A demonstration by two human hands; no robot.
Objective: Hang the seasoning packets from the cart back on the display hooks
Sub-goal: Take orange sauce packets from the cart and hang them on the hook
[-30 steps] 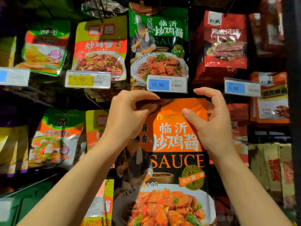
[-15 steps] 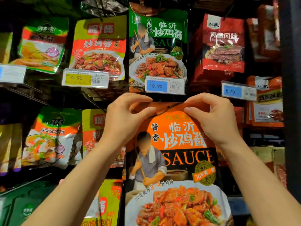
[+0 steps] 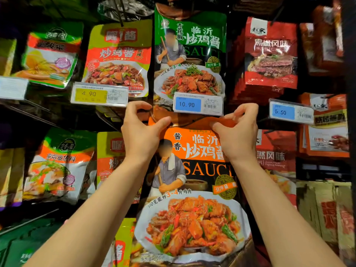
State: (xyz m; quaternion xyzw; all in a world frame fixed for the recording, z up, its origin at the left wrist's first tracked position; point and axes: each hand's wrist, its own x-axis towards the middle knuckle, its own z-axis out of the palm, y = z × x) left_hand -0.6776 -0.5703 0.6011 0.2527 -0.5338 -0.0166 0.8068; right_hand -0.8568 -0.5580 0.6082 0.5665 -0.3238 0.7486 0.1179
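An orange sauce packet [image 3: 194, 182] with a chef picture and a plate of chicken hangs in front of me. My left hand [image 3: 141, 133] pinches its top left corner. My right hand [image 3: 238, 132] pinches its top right corner. The packet's top edge is bent forward and sits just under the blue 10.90 price tag [image 3: 198, 104]. A thin dark hook wire [image 3: 185, 125] crosses the folded top edge. Whether the hook passes through the packet's hole is hidden by the fold. The cart is out of view.
A green sauce packet [image 3: 189, 53] hangs directly above. Yellow-and-red packets [image 3: 119, 60] with a 4.90 tag [image 3: 99, 94] hang to the left. Red packets [image 3: 270, 53] and a 5.50 tag [image 3: 290, 111] hang to the right. More packets fill the lower hooks on both sides.
Both hands have lifted the orange packet up to just under the 10.90 tag. My right hand slid from the packet's side to its top corner, and the top edge now folds forward.
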